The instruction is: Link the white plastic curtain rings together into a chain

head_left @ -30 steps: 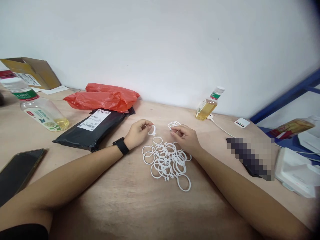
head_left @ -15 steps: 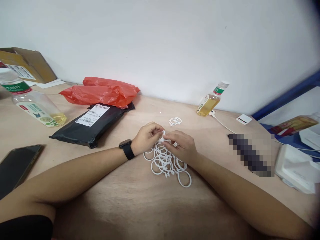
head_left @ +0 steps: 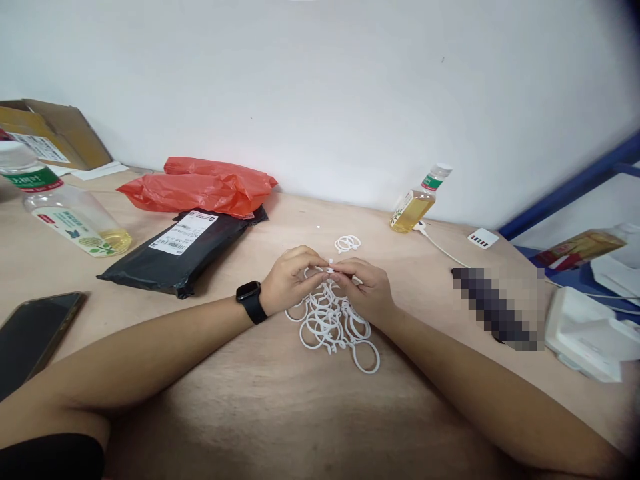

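Note:
My left hand (head_left: pixel 293 279), with a black watch on its wrist, pinches a small white plastic ring (head_left: pixel 331 269) between thumb and fingers. From the other side, my right hand (head_left: pixel 367 288) grips the same piece, so the fingertips of both hands nearly meet. The fingers partly hide this piece. Just below and under the hands lies a pile of white plastic rings (head_left: pixel 327 323) with small clip ends. A few similar rings (head_left: pixel 347 244) lie apart, behind my right hand.
A black parcel (head_left: pixel 200 247) and a red plastic bag (head_left: pixel 200 190) are at the left. Bottles (head_left: pixel 75 217) (head_left: pixel 415 203), a phone (head_left: pixel 37 333) and a cardboard box (head_left: pixel 70 133) stand or lie around. A white charger (head_left: pixel 483 238) and a white container (head_left: pixel 580 327) are at the right.
The fingers of both hands have shifted around the white piece, and its ends now show between the fingertips. The view has moved slightly.

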The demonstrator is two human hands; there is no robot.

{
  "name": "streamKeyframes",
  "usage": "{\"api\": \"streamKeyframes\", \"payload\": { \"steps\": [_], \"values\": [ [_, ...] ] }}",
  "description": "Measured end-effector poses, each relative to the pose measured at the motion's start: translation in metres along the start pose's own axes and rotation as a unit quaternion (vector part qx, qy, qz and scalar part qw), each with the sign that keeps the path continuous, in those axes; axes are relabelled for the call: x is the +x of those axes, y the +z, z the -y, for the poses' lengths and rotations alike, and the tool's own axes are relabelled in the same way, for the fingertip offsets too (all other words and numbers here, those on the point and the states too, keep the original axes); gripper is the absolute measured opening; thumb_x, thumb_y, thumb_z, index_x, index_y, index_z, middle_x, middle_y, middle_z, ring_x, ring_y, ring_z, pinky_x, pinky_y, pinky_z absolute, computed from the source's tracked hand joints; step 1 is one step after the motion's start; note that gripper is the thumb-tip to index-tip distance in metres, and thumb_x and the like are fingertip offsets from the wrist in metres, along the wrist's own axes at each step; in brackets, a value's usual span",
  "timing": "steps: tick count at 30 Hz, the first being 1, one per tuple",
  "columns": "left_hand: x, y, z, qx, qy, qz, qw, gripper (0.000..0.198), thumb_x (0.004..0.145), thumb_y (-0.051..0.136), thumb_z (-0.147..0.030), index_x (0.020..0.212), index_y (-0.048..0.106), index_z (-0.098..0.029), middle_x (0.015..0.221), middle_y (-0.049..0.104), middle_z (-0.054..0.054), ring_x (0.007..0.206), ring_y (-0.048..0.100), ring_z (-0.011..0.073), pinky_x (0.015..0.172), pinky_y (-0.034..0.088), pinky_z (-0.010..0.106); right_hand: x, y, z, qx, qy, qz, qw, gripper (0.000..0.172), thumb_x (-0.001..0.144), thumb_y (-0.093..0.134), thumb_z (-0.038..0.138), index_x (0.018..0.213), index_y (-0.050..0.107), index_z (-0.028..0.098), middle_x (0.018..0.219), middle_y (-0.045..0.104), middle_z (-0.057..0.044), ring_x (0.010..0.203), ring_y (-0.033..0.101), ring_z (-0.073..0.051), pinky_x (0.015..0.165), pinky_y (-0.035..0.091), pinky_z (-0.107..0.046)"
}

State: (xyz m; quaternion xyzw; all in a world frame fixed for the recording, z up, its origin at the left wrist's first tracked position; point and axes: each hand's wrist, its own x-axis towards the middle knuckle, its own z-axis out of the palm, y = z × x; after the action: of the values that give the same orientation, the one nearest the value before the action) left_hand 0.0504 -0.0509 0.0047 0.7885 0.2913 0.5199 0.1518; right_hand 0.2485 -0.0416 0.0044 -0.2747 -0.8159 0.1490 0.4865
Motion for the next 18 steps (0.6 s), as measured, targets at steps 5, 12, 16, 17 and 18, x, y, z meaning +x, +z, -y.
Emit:
{"api": "streamKeyframes", "payload": {
  "steps": [5,12,16,17,18],
  "values": [
    [0.0004,-0.0006,-0.0008,0.007,0.006,-0.009,1.0,0.009,0.089,0.067,-0.026,0.093,0.067,-0.017,0.085,0.069,0.006,0.079,0.064,0.014,0.073,0.052,0.028,0.0013,-0.0005,0.0005,0.022,-0.021,0.003,1.0,0.018,0.09,0.062,0.017,0.103,0.072,0.024,0.092,0.076,-0.004,0.082,0.071,-0.016,0.072,0.057,-0.029],
    [0.0008,-0.0011,-0.0011,0.017,0.014,0.0,1.0,0.009,0.089,0.067,-0.025,0.091,0.068,-0.016,0.083,0.068,0.006,0.077,0.064,0.0142,0.072,0.051,0.028,-0.0012,-0.0008,0.0018,-0.012,0.014,-0.008,1.0,0.01,0.089,0.064,0.021,0.094,0.072,0.023,0.083,0.075,-0.002,0.072,0.069,-0.014,0.065,0.055,-0.027],
    [0.0002,-0.0018,-0.0006,0.019,0.015,0.005,1.0,0.01,0.09,0.065,-0.027,0.09,0.068,-0.017,0.084,0.069,0.006,0.079,0.064,0.0148,0.074,0.051,0.029,-0.001,-0.001,0.0038,-0.025,0.02,0.0,0.999,0.009,0.089,0.062,0.022,0.092,0.071,0.022,0.081,0.075,-0.002,0.068,0.068,-0.014,0.064,0.054,-0.026],
    [0.0,-0.0019,-0.0003,0.019,0.016,0.006,1.0,0.01,0.091,0.065,-0.027,0.09,0.068,-0.017,0.084,0.07,0.006,0.079,0.064,0.015,0.074,0.051,0.03,-0.0009,-0.0009,0.004,-0.024,0.019,0.002,1.0,0.009,0.089,0.063,0.021,0.092,0.071,0.022,0.081,0.074,-0.002,0.068,0.068,-0.014,0.064,0.054,-0.026],
    [-0.0003,-0.0019,0.0002,0.02,0.018,0.007,1.0,0.01,0.091,0.064,-0.027,0.09,0.068,-0.018,0.085,0.07,0.006,0.079,0.065,0.0151,0.075,0.051,0.03,-0.0008,-0.0009,0.0041,-0.022,0.018,0.004,1.0,0.009,0.089,0.063,0.02,0.092,0.071,0.022,0.081,0.074,-0.002,0.068,0.068,-0.014,0.064,0.054,-0.025]
  ]
}}
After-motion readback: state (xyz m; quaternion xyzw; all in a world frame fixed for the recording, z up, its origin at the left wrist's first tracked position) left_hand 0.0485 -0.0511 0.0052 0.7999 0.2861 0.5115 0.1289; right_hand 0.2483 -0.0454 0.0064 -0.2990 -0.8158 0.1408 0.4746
